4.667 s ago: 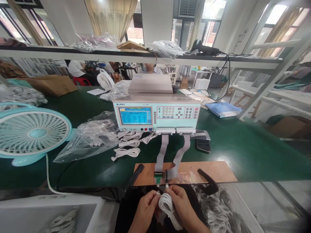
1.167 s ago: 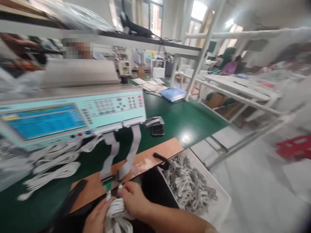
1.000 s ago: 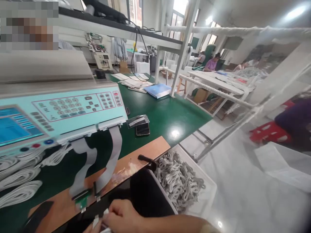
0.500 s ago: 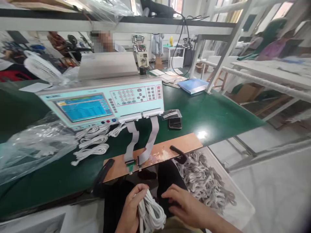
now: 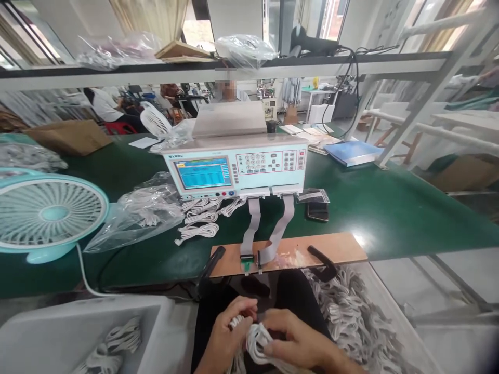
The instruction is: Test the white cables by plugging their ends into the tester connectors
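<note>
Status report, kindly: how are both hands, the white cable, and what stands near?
Left hand, right hand: both gripping. Coiled white cable: held, apart from green adapter. Ahead: black clamps either side of adapter.

- Ahead of the left grip (image 5: 225,333): two ribbon cables (image 5: 254,218) cross the wooden board (image 5: 346,246); a black clamp (image 5: 213,259) flanks them.
- Ahead-right of the right grip (image 5: 296,335): a second clamp (image 5: 320,258); past it, open desk (image 5: 421,218).
- Left of the left grip: open way over the bin's rim (image 5: 158,317).
- Right of the right grip: a thigh (image 5: 298,291), then heaped cables (image 5: 362,322).
</note>
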`<state>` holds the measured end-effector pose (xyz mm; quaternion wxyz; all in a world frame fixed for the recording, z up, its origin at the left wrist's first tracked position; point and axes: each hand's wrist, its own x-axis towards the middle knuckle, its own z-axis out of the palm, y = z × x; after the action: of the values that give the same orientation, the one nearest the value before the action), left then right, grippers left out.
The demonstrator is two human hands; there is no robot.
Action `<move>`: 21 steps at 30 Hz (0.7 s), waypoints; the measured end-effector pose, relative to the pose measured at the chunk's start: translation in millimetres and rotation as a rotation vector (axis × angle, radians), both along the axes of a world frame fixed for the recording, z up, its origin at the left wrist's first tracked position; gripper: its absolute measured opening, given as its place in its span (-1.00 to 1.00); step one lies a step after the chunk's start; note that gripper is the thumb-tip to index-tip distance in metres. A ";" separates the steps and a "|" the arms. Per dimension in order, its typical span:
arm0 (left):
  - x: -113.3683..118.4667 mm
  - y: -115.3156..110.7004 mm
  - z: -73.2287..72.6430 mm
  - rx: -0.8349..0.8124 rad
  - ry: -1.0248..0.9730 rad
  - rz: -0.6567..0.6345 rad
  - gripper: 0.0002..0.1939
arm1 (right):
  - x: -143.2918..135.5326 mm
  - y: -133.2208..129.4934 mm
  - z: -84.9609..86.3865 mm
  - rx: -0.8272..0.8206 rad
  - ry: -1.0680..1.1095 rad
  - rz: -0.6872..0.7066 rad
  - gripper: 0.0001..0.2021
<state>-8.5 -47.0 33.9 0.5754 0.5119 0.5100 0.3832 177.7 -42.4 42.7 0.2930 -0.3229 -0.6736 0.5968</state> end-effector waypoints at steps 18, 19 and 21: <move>17.3 10.6 -21.4 -0.045 0.071 0.003 -0.78 | -24.7 14.0 -23.3 0.441 -0.137 -0.359 -0.87; 19.7 11.8 -24.6 0.005 0.075 0.041 -0.75 | -27.0 16.5 -25.9 0.386 -0.110 -0.389 -0.82; 22.8 13.9 -31.1 0.055 0.063 0.131 -0.68 | -31.1 21.3 -31.8 0.209 -0.039 -0.443 -0.75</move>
<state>14.3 -33.1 2.8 0.5185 0.5046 0.5495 0.4178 146.7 -21.1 10.9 0.4356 -0.4422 -0.6498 0.4387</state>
